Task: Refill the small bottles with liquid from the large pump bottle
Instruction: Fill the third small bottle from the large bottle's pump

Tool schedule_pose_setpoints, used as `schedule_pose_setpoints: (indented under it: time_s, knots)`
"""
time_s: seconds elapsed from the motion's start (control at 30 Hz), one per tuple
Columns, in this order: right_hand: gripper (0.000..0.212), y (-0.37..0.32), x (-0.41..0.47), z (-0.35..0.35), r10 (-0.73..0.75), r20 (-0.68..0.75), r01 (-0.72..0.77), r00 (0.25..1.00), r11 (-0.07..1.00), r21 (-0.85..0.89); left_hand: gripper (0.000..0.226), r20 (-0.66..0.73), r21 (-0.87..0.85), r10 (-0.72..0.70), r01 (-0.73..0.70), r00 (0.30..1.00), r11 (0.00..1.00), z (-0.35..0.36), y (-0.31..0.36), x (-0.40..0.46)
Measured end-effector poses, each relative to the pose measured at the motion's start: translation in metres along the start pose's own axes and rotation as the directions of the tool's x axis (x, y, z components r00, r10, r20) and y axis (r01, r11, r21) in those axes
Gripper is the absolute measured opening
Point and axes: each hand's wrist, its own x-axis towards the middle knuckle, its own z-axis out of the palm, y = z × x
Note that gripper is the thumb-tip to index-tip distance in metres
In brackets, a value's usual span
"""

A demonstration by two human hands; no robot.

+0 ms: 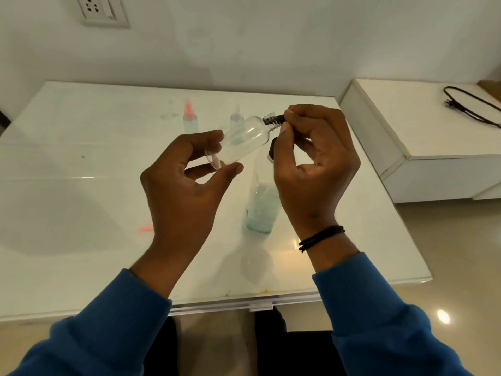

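Small clear empty plastic bottle (pixel 244 138) gripped tilted by left hand (pixel 187 180); black cap (pixel 275 120) at threaded neck pinched by right hand (pixel 314 161). Large clear bottle, pale-green liquid (pixel 261 202), stands below right hand. Two small bottles (pixel 189 122) beyond hands apparently filled; this one unfilled.

My left hand (pixel 187 183) grips a small clear empty plastic bottle (pixel 241 143), tilted above the glossy white table (pixel 81 199). My right hand (pixel 311 164) pinches its black screw cap (pixel 273 120). Beneath stands the large clear bottle with pale blue liquid (pixel 261 202).
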Motion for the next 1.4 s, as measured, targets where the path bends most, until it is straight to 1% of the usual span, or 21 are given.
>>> schedule_pose_setpoints:
  time_s: [0.13, 0.2, 0.3, 0.5, 0.83, 1.07, 1.23, 1.4]
  knots:
    - [0.006, -0.0004, -0.0003, -0.0017, 0.029, -0.013, -0.029, 0.999, 0.999, 0.020, 0.045, 0.030, -0.023, 0.012, -0.011, 0.999, 1.000, -0.0016, -0.0053, -0.0031]
    - [0.005, -0.0010, -0.0002, -0.0020, 0.027, -0.017, -0.026, 0.999, 0.999, 0.025, 0.044, 0.040, -0.046, 0.003, -0.002, 0.999, 0.999, -0.0023, -0.0060, -0.0042]
    - [0.011, -0.0029, 0.0009, -0.0024, 0.019, -0.029, -0.018, 0.999, 1.000, 0.022, 0.043, 0.054, -0.078, -0.012, 0.017, 0.998, 0.997, -0.0022, -0.0066, -0.0044]
    - [0.009, -0.0030, 0.0022, -0.0012, 0.015, -0.032, -0.014, 0.999, 1.000, 0.016, 0.045, 0.067, -0.115, -0.056, 0.064, 0.996, 0.991, -0.0019, -0.0068, -0.0037]
    - [0.010, -0.0009, -0.0002, -0.0004, 0.004, -0.028, -0.004, 1.000, 1.000, 0.008, 0.045, 0.063, -0.126, -0.085, 0.092, 0.994, 0.988, -0.0015, -0.0065, -0.0042]
    - [0.015, -0.0004, 0.0038, -0.0011, 0.005, -0.044, -0.005, 0.999, 1.000, 0.007, 0.045, 0.072, -0.127, -0.063, 0.072, 0.995, 0.989, -0.0015, -0.0048, -0.0049]
    - [0.014, 0.0029, 0.0020, 0.0006, 0.024, -0.047, -0.023, 0.999, 0.999, 0.023, 0.045, 0.068, -0.119, -0.057, 0.065, 0.996, 0.991, -0.0006, -0.0073, -0.0059]
    - [0.015, 0.0001, 0.0054, 0.0009, -0.007, -0.052, 0.007, 0.999, 1.000, -0.003, 0.045, 0.073, -0.111, -0.048, 0.056, 0.996, 0.992, -0.0012, -0.0082, -0.0061]
